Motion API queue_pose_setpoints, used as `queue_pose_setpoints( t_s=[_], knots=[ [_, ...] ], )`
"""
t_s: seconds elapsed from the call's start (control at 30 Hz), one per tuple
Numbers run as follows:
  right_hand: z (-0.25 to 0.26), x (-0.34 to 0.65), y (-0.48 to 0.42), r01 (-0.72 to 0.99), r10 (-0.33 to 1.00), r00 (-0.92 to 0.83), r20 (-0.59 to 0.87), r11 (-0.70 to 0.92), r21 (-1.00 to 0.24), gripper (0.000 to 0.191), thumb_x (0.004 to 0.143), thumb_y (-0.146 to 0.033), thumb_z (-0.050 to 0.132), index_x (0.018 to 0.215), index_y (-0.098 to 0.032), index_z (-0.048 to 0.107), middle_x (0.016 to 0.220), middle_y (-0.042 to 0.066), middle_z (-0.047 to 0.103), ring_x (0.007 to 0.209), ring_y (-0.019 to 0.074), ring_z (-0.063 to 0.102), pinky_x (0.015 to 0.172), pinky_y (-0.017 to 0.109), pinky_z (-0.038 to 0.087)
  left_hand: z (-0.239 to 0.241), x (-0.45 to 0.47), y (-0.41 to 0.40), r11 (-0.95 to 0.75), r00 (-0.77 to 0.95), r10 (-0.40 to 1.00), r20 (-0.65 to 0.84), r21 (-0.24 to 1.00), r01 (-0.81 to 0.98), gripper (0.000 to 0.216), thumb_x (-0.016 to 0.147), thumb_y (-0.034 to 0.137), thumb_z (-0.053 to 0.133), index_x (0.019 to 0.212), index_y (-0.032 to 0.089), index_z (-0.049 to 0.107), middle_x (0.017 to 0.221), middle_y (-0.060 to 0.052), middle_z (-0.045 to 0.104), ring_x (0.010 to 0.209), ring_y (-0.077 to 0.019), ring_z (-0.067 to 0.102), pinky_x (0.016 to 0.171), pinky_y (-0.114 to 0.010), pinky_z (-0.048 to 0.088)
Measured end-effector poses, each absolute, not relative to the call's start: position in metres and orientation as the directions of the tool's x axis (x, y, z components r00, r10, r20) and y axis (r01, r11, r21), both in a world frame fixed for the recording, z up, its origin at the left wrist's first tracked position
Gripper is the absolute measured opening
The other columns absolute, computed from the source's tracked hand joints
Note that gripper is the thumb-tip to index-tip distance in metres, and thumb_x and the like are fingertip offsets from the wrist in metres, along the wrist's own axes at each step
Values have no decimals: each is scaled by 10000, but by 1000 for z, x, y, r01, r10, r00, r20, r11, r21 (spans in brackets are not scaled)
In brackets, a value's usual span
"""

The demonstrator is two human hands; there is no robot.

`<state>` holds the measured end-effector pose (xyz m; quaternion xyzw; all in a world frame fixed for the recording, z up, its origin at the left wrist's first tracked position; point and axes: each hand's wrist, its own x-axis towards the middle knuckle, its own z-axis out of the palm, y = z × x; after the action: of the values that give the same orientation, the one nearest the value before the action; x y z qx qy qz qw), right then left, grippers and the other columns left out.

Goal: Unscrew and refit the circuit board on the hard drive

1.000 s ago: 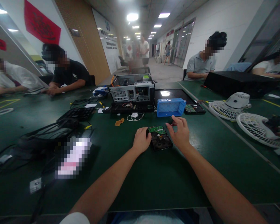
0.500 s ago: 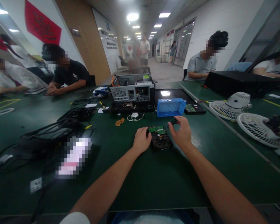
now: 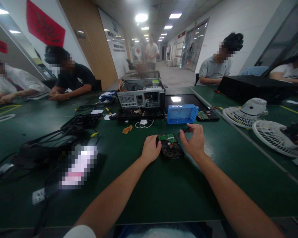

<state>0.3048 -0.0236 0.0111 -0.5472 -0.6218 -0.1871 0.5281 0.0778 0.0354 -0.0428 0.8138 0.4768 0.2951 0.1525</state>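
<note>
1. Squarely ahead of me, the hard drive [image 3: 171,147] lay flat on the green desk [image 3: 164,191], its circuit board facing up.
2. My left hand [image 3: 151,148] sat at the drive's left edge, its fingers curled closed against it.
3. My right hand [image 3: 194,140] hovered just right of the drive's far corner, its fingers pinched together on a small dark object [image 3: 184,129]; I could not tell what it was.
4. Just beyond that hand stood a blue basket [image 3: 181,114], with a second bare drive [image 3: 206,115] beside it on the right.
5. Farther back, left of the basket, stood an opened computer case [image 3: 140,93], with a white cable [image 3: 143,123] coiled on the desk before it.
6. Off to the right lay two white fans [image 3: 245,112], and other people [image 3: 69,77] sat along the desk's far sides.
</note>
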Motion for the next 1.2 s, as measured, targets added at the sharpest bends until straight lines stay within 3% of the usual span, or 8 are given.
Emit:
queue_pose_setpoints(
  t_s=[0.2, 0.37, 0.47, 0.7, 1.03, 1.2],
  knots=[
    [7, 306, -22, 865, 479, 202, 854, 322, -385, 400, 920, -403, 730, 1214, -196, 556, 994, 72, 572, 881, 251, 596, 814, 461, 566, -42, 78, 36, -482, 370, 876, 308, 540, 690, 410, 1011, 319, 515, 1375, 144, 590, 1353, -147, 643, 1315, -294, 552, 1136, -457, 444],
    [5, 302, -21, 840, 498, 149, 854, 392, -375, 397, 985, -321, 620, 1340, -180, 515, 1246, 163, 571, 1014, 268, 629, 797, 438, 604, -41, 77, 35, -467, 365, 884, 292, 555, 688, 432, 1018, 340, 504, 1396, 147, 579, 1379, -149, 634, 1326, -297, 549, 1136, -464, 443],
    [2, 301, -20, 834, 487, 175, 856, 390, -392, 410, 977, -344, 649, 1336, -190, 524, 1313, 167, 576, 1051, 273, 653, 823, 446, 618, -41, 77, 34, -474, 370, 881, 296, 552, 686, 430, 1019, 342, 497, 1393, 147, 581, 1375, -149, 637, 1324, -298, 551, 1132, -466, 450],
    [-9, 304, -16, 793, 482, 290, 827, 362, -490, 435, 943, -460, 731, 1270, -230, 558, 1185, 93, 689, 860, 224, 714, 795, 424, 634, -43, 79, 36, -500, 369, 865, 339, 522, 692, 414, 993, 298, 523, 1367, 138, 602, 1330, -155, 658, 1302, -298, 563, 1146, -455, 441],
    [4, 307, -21, 873, 465, 194, 864, 320, -368, 310, 994, -401, 657, 1248, -227, 621, 1108, 95, 648, 834, 206, 663, 777, 387, 620, -39, 77, 34, -475, 372, 880, 295, 545, 690, 417, 1014, 336, 503, 1376, 149, 593, 1368, -152, 641, 1327, -297, 548, 1139, -465, 445],
    [5, 305, -22, 862, 494, 165, 854, 349, -368, 358, 984, -328, 635, 1322, -218, 592, 1177, 122, 632, 898, 229, 679, 801, 408, 631, -40, 78, 34, -464, 361, 886, 292, 550, 695, 424, 1016, 335, 500, 1389, 150, 581, 1368, -151, 641, 1329, -296, 548, 1139, -463, 442]
  ],
)
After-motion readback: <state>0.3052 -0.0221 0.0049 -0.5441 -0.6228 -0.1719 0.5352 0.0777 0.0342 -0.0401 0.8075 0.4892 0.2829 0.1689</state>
